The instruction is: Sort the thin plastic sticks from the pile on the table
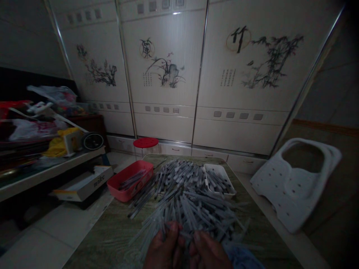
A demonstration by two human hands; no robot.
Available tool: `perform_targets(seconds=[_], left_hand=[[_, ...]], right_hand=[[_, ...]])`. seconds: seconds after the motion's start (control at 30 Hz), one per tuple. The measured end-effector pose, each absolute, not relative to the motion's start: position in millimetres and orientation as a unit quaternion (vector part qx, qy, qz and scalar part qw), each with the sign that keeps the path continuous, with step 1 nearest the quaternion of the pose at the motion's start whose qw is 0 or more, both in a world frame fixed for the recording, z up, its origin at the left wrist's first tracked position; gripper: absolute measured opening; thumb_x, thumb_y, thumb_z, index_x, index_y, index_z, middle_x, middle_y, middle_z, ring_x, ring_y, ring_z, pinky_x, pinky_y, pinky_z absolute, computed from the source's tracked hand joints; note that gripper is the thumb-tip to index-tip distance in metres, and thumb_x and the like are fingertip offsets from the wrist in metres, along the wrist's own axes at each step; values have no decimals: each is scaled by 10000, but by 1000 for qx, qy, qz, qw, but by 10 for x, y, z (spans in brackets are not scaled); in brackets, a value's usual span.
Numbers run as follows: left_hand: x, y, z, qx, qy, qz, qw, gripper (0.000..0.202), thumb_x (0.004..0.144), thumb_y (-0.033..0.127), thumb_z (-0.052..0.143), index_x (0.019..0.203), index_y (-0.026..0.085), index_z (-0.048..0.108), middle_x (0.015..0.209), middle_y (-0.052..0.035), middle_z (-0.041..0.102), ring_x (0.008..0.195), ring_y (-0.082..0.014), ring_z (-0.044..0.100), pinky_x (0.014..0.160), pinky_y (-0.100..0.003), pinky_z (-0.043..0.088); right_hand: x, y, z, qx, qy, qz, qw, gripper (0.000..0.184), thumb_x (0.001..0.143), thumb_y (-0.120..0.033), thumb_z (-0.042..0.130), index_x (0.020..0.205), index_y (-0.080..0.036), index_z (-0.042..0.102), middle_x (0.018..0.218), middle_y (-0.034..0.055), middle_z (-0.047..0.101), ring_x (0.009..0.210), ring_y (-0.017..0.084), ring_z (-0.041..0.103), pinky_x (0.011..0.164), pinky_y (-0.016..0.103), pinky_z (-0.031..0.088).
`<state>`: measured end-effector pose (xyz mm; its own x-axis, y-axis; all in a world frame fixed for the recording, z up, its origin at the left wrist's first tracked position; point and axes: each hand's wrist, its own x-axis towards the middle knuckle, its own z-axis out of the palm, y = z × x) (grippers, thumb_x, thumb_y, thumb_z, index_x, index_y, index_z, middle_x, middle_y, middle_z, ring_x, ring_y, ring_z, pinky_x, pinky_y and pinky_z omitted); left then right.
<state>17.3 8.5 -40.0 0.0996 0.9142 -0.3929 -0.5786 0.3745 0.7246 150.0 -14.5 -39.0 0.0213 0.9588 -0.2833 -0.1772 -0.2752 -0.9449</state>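
Note:
At the table's near edge, my left hand [166, 246] is closed, thumb against fingers, on a slim translucent pen. Close beside it, my right hand [208, 249] is pinched too, its fingertips at the other end of what looks like the same pen; dimness and blur hide the details. Just beyond both hands spreads a large heap of pens [186, 179], clear-bodied with dark ends. Left of the heap stands a pink plastic box [123, 195] with some pens inside. A white tray [206, 179] holding more pens sits on the right.
The wood-patterned table [112, 239] carries everything. Blue cloth [242, 257] lies by my right hand. A white folding plastic stool [291, 183] leans at right. Behind are a red stool [146, 142] and a sliding-door wardrobe [165, 97]. A cluttered bench [92, 153] and a shoebox [84, 186] stand left.

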Motion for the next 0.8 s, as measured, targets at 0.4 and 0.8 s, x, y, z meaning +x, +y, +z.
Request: perform_targets(seconds=[0.4, 0.8], left_hand=[[172, 62, -344, 189, 422, 530, 711, 607, 623, 641, 938, 930, 189, 674, 605, 58, 603, 495, -88, 541, 500, -185, 393], [149, 79, -295, 222, 434, 537, 689, 609, 694, 705, 859, 939, 182, 666, 581, 81, 554, 430, -47, 387, 440, -165, 284]], right_hand=[[1518, -164, -390, -503, -349, 627, 481, 723, 752, -932, 592, 739, -210, 569, 491, -71, 540, 363, 50, 392, 413, 174, 274], [1634, -149, -240, -429, -268, 679, 532, 447, 799, -584, 776, 942, -213, 571, 716, -19, 757, 365, 74, 573, 345, 139, 261]])
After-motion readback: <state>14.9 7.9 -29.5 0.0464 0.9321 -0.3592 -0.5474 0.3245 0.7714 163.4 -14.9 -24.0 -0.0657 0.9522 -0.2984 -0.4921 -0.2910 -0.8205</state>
